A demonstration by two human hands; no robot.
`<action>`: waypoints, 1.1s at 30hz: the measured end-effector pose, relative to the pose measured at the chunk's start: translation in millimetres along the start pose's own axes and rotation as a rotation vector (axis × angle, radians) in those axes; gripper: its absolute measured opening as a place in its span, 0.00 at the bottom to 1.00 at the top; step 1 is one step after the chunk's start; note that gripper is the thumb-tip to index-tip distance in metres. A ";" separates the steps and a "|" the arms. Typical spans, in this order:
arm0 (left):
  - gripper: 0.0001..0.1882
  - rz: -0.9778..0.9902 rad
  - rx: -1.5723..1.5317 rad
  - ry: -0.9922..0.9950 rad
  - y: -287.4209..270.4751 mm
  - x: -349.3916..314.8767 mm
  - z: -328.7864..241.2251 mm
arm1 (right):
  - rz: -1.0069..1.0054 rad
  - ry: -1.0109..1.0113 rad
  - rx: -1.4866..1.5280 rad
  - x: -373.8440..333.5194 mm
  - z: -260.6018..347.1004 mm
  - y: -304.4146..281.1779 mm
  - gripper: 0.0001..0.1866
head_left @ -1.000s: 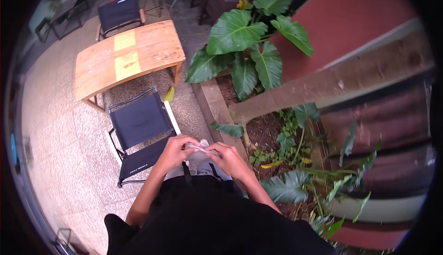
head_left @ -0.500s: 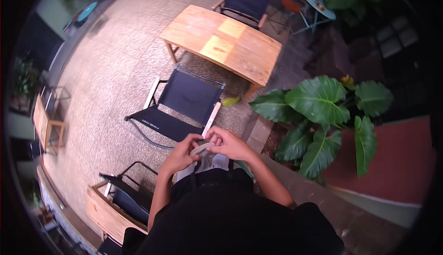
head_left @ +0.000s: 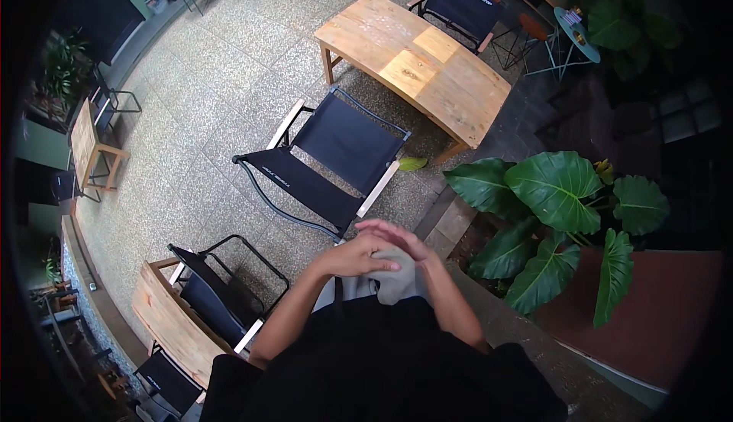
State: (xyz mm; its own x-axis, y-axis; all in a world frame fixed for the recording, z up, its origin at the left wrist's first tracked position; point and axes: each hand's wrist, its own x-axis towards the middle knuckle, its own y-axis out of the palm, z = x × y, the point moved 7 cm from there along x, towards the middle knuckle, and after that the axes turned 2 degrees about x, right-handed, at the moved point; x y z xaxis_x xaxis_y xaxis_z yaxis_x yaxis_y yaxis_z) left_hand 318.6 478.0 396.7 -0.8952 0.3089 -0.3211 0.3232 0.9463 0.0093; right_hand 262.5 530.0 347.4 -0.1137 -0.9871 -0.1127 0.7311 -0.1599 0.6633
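A soft grey cloth [head_left: 397,283] hangs in loose folds close in front of my body. My left hand [head_left: 353,258] is closed on its upper edge, with the thumb lying over the fabric. Just beyond it, my right hand [head_left: 398,240] has its fingers stretched out toward the left, its palm facing the cloth. Whether that palm touches the cloth is hard to make out. The black folding chair [head_left: 321,158] with pale wooden armrests stands just ahead of my hands.
A wooden table [head_left: 412,63] stands beyond the chair, with another black chair [head_left: 462,6] behind it. Broad-leaved plants [head_left: 553,185] grow at the right, beside a reddish-brown surface [head_left: 611,353]. At the lower left are a wooden table [head_left: 164,323] and a dark chair [head_left: 210,292].
The narrow folded cloth between both hands now hangs wider and looser from my left hand. My right fingers have straightened from a pinch. The whole view has shifted.
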 end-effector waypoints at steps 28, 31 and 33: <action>0.54 -1.681 0.009 -0.623 -130.0 -31.0 331.5 | -0.982 0.175 -1.564 96.3 -96.5 -341.7 0.30; 0.46 -1.641 -0.202 -0.551 -128.2 -18.1 341.3 | -0.974 0.146 -1.618 95.1 -152.1 -357.1 0.32; 0.36 -1.639 -0.259 -0.596 -127.0 -17.7 345.4 | -0.973 0.182 -1.623 84.3 -194.5 -346.4 0.32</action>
State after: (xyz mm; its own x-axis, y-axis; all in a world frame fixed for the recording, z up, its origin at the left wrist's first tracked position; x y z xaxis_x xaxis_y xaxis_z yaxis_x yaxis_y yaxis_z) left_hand 399.5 319.4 74.1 0.0240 -0.9060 -0.4227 -0.8172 0.2258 -0.5303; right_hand 130.6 503.6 -35.7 -0.8341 -0.5417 -0.1042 0.3163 -0.3149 -0.8949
